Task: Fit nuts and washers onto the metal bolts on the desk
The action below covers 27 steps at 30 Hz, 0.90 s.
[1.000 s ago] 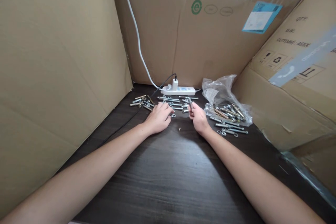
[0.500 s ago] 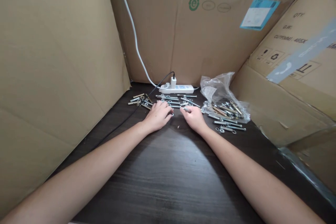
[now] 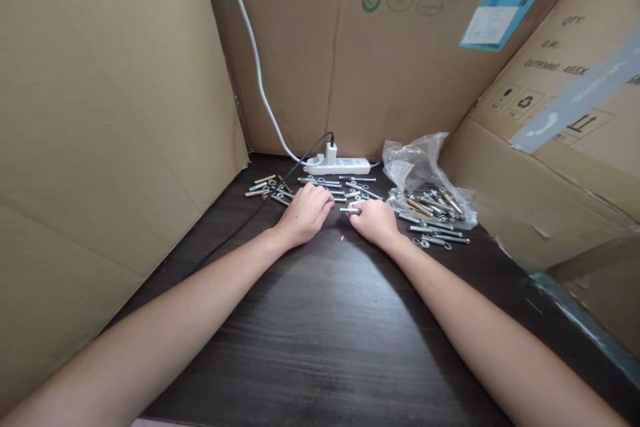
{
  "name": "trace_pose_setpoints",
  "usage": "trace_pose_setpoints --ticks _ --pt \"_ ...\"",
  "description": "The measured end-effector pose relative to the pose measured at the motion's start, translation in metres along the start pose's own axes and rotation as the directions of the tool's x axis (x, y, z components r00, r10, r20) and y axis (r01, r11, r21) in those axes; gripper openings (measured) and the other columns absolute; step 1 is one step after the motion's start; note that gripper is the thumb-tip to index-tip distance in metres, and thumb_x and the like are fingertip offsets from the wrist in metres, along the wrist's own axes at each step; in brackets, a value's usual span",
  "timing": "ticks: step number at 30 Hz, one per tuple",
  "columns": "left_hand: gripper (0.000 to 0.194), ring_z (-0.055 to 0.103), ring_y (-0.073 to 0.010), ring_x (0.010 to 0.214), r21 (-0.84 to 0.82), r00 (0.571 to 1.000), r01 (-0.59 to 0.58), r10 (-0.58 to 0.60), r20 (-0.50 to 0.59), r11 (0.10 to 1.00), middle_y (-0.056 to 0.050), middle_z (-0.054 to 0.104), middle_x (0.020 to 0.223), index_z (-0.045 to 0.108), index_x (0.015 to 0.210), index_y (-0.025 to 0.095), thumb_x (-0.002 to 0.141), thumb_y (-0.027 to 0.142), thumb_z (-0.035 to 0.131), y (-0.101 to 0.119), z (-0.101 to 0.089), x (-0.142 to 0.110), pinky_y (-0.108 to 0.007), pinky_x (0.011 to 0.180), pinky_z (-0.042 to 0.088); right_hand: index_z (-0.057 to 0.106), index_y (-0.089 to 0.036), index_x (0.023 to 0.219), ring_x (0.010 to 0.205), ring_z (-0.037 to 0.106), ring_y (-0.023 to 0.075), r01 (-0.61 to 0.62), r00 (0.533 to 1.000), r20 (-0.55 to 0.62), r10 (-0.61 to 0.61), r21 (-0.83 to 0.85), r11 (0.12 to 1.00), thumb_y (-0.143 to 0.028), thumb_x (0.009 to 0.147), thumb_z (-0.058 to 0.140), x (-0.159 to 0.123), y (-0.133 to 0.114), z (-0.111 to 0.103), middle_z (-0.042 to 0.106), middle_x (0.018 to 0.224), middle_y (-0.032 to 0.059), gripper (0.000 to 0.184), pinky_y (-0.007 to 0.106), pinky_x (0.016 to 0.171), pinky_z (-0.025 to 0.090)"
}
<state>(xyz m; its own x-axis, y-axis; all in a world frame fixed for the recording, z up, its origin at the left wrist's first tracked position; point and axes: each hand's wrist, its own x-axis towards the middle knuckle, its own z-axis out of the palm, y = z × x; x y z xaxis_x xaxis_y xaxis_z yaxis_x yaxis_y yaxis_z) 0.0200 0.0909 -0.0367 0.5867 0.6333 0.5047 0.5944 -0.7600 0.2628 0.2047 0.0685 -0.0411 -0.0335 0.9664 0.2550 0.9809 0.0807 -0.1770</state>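
And here's the metal bolt (image 3: 349,210), silvery and cylindrical, its blunt end poking out of the right hand (image 3: 376,221) toward the left one! It lies nearly level, above the far half of the table (image 3: 320,333), about midway between the side edges; the rest of it is lost inside the grasp. That right hand has its fingers curled snugly around the bolt, back of the hand upward, forearm slanting in from the near right corner.

Across the small gap, the left hand (image 3: 306,215) is arched palm-down, fingers bent together and wrist low, its forearm reaching in from the near left corner. Is it pinching something? The fingertips are too small and shaded; I can't tell.

Just beyond both hands, bolts and washers (image 3: 320,183) run toward the far edge, where a white power strip (image 3: 353,166) sits. Over at the far right corner, a clear plastic bag (image 3: 415,160) holds more hardware!
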Motion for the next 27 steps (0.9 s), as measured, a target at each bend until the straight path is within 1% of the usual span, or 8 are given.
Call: trace_pose_setpoints --ticks 3,8,12,17,22,27 --pt "0.024 0.046 -0.0194 0.086 -0.059 0.999 -0.051 0.05 -0.015 0.997 -0.005 0.058 0.09 0.054 0.089 0.018 0.097 0.025 0.033 0.006 -0.003 -0.002 -0.034 0.082 0.038 0.069 -0.023 0.064 0.063 0.06 0.0191 -0.011 0.999 0.033 0.012 -0.015 1.0 -0.03 0.077 0.051 -0.001 0.0 0.0 0.07 0.068 0.0046 0.023 0.026 0.052 0.03" --pt "0.021 0.046 -0.0189 0.083 -0.069 0.995 -0.096 0.096 -0.003 0.993 -0.004 0.058 0.088 0.052 0.089 0.018 0.096 0.023 0.033 0.009 -0.002 -0.003 -0.033 0.078 0.037 0.071 -0.023 0.066 0.065 0.06 0.0179 -0.012 0.999 0.047 0.012 0.0 1.0 -0.034 0.08 0.048 -0.003 -0.002 -0.001 0.071 0.069 0.0035 0.029 0.026 0.053 0.029" --pt "0.02 0.046 -0.0186 0.082 -0.042 0.995 -0.094 0.095 0.006 0.995 -0.004 0.058 0.088 0.051 0.089 0.018 0.097 0.024 0.033 0.01 -0.003 -0.003 -0.033 0.076 0.035 0.071 -0.022 0.065 0.063 0.059 0.0166 -0.008 0.999 0.035 0.007 0.041 0.999 -0.038 0.084 0.043 -0.004 -0.005 -0.002 0.07 0.067 0.0039 0.037 0.025 0.053 0.028" --pt "0.021 0.047 -0.018 0.081 -0.035 0.996 -0.091 0.091 0.015 0.995 -0.003 0.058 0.087 0.051 0.089 0.018 0.097 0.026 0.033 0.01 -0.005 -0.002 -0.032 0.074 0.035 0.07 -0.02 0.064 0.059 0.056 0.0153 0.019 0.999 0.025 -0.021 0.077 0.997 -0.042 0.087 0.041 -0.006 -0.007 -0.003 0.069 0.065 0.0042 0.043 0.026 0.052 0.026" --pt "0.022 0.049 -0.0178 0.081 -0.063 0.996 -0.093 0.093 0.001 0.994 -0.003 0.059 0.088 0.052 0.091 0.018 0.097 0.025 0.032 0.011 -0.006 -0.003 -0.032 0.075 0.036 0.07 -0.02 0.063 0.057 0.054 0.0152 0.035 0.999 0.031 -0.038 0.09 0.995 -0.043 0.087 0.041 -0.006 -0.007 -0.001 0.068 0.063 0.0044 0.044 0.026 0.051 0.024" --pt "0.02 0.05 -0.0181 0.082 -0.093 0.995 -0.102 0.1 -0.027 0.99 -0.004 0.06 0.089 0.053 0.093 0.017 0.096 0.021 0.034 0.012 -0.006 -0.005 -0.031 0.076 0.038 0.068 -0.02 0.059 0.056 0.052 0.0147 -0.009 0.999 0.04 0.003 0.129 0.992 -0.042 0.084 0.044 -0.004 -0.005 0.001 0.067 0.061 0.0036 0.041 0.025 0.05 0.025"
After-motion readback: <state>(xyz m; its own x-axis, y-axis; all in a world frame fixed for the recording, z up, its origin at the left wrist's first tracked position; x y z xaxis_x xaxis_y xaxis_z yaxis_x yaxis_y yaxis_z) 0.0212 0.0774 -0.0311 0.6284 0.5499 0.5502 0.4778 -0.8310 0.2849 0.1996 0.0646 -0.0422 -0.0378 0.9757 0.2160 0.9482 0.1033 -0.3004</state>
